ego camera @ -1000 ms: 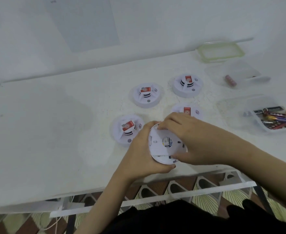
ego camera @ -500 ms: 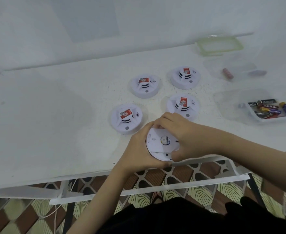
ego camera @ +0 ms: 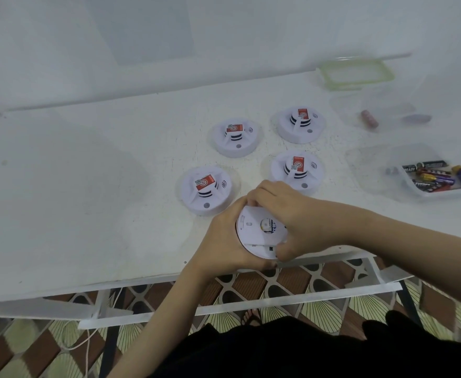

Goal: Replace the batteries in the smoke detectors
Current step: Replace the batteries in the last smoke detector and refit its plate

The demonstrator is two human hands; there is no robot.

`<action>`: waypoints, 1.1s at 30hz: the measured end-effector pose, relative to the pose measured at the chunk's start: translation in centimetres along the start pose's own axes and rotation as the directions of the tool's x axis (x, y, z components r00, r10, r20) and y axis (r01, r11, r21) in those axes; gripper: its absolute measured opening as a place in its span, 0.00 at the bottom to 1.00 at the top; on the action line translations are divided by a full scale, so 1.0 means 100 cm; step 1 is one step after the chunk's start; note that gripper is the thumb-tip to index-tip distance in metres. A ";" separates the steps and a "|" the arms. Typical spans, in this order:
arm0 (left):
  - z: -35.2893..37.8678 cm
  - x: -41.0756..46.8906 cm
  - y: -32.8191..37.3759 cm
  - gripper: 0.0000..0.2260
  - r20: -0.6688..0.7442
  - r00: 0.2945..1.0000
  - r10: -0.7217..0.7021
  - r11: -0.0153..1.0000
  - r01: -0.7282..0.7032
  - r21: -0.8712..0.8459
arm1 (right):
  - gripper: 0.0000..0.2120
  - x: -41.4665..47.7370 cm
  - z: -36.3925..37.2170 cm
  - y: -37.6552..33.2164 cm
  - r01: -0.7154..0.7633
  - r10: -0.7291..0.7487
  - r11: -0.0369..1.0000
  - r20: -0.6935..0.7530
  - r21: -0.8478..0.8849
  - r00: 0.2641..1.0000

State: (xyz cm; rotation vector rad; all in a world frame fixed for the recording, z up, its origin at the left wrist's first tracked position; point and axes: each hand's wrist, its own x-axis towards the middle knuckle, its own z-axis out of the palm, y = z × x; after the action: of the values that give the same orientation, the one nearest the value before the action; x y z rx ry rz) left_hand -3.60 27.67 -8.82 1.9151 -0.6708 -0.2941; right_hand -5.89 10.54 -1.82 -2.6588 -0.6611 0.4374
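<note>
While the head view looks down over the white table (ego camera: 87, 192), the held smoke detector (ego camera: 255, 233) sits just above the table's near edge, its flat back turned up toward the camera. The left grip (ego camera: 221, 241) cups it from the left and from beneath, with the palm against the rim and the fingers curled round the underside. The right grip (ego camera: 303, 216) closes on it from the right: the fingers hook over the far rim and the thumb presses at the near right part of the rim. The detector thus lies between the two grips, touching both.

Four more smoke detectors stand dome-up toward the middle of the table, each with a red label: one (ego camera: 207, 190) just beyond the left grip, one (ego camera: 296, 171) just beyond the right grip, and two farther back (ego camera: 237, 137) (ego camera: 300, 124).

By the table's right edge a clear container (ego camera: 442, 194) holds a heap of batteries (ego camera: 436, 176). Behind it a second clear container (ego camera: 341, 105) holds a single pinkish battery (ego camera: 369, 120). A green-rimmed lid (ego camera: 356, 87) lies at the far right corner.
</note>
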 end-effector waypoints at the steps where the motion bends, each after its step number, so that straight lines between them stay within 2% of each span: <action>1: 0.000 0.000 0.000 0.35 0.004 1.000 -0.002 1.000 0.002 0.002 | 0.35 -0.001 0.000 0.001 0.003 -0.003 1.000 0.001 -0.004 1.000; 8: -0.008 0.002 0.004 0.44 0.058 0.998 0.033 0.994 -0.039 0.101 | 0.39 -0.014 -0.005 0.009 -0.010 0.010 1.000 -0.006 -0.011 1.000; 12: -0.008 -0.004 -0.001 0.51 0.055 0.995 -0.089 0.996 0.088 0.024 | 0.42 -0.015 -0.003 0.012 -0.058 0.061 0.996 -0.036 0.073 0.997; 15: -0.004 -0.008 0.000 0.46 0.038 0.992 -0.116 0.992 0.118 -0.045 | 0.42 -0.015 0.001 0.016 -0.067 0.077 0.987 -0.068 0.145 0.995; 23: -0.002 -0.008 0.007 0.41 -0.027 0.995 -0.093 0.993 0.090 -0.071 | 0.38 -0.013 0.007 0.020 -0.016 0.048 0.971 -0.130 0.237 0.990; 29: -0.003 -0.003 0.005 0.39 -0.016 0.996 -0.092 0.992 0.090 -0.092 | 0.39 -0.007 0.007 0.025 0.004 0.024 0.964 -0.102 0.267 0.994; 33: -0.003 -0.003 0.003 0.40 -0.027 0.995 -0.097 0.991 0.094 -0.093 | 0.43 -0.004 0.007 0.025 -0.002 0.018 0.964 -0.057 0.265 0.998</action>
State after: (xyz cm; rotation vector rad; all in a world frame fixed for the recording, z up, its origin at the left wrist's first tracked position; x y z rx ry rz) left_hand -3.77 27.98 -8.47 1.8634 -0.5365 -0.3489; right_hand -5.56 8.46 -3.35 -2.4128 -0.5311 0.4169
